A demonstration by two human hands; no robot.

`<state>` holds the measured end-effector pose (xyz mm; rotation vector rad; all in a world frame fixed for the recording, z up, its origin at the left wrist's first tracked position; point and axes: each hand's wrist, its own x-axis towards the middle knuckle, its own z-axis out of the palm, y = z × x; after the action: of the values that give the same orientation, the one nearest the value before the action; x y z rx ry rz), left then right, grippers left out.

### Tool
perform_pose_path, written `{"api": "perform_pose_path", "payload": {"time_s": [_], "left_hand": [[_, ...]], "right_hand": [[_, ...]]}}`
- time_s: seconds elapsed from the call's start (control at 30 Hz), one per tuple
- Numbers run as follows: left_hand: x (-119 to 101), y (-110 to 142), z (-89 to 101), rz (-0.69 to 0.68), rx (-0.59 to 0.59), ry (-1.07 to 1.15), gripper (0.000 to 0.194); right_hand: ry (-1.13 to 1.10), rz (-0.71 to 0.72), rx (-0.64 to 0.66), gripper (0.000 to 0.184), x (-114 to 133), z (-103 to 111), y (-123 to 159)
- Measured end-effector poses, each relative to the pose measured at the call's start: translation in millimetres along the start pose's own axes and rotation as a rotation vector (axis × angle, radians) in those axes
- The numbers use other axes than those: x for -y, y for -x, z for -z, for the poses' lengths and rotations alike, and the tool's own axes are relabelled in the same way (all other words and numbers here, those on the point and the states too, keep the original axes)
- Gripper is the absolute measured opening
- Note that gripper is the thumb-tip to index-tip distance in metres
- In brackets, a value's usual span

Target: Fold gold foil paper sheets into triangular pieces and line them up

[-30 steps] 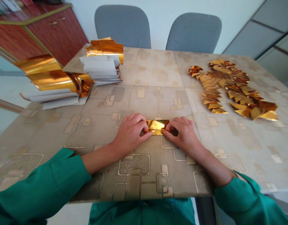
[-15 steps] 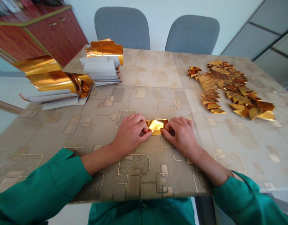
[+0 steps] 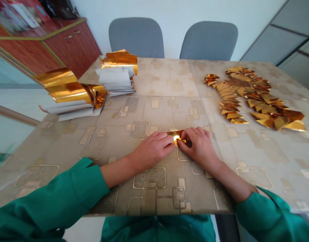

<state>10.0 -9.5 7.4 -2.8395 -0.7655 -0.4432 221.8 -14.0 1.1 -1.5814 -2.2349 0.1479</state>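
Bright, even light is filling the scene, glare is flashing off the gold foil strip (image 3: 176,136), soft shadows are staying faint, and wide-angle distortion is bending the surface (image 3: 159,79) toward the frame edges.

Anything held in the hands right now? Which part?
Yes: a folded gold foil strip. The right hand grips its right end with the fingertips; the left hand appears to touch its left end, but that contact is hard to confirm.

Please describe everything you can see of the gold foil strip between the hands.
The gold foil strip is a small, narrow folded piece, mirror-shiny, with a bright glare at its middle. It lies on the patterned table cover, running sideways. The left hand touches its lower edge; the right hand presses its right end, hiding part of it.
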Motion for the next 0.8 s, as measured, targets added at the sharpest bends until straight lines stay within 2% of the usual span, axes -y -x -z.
{"api": "perform_pose_path", "payload": {"time_s": [0.07, 0.3, 0.57, 0.8], "left_hand": [[1, 1, -1.6, -0.026, 0.042, 0.043, 0.024], [-2, 6, -3.8, -0.026, 0.058, 0.048, 0.027], [0, 9, 3.0, -0.041, 0.109, 0.043, 0.027], [7, 23, 9.4, -0.062, 0.072, 0.044, 0.029]], "right_hand": [[-0.016, 0.033, -0.019, 0.009, -1, 1, 1], [-0.043, 0.217, -0.02, 0.01, 8, -1, 6], [0.038, 0.108, 0.017, 0.005, 11, -7, 5], [0.01, 0.08, 0.017, 0.005, 9, -3, 6]]}}
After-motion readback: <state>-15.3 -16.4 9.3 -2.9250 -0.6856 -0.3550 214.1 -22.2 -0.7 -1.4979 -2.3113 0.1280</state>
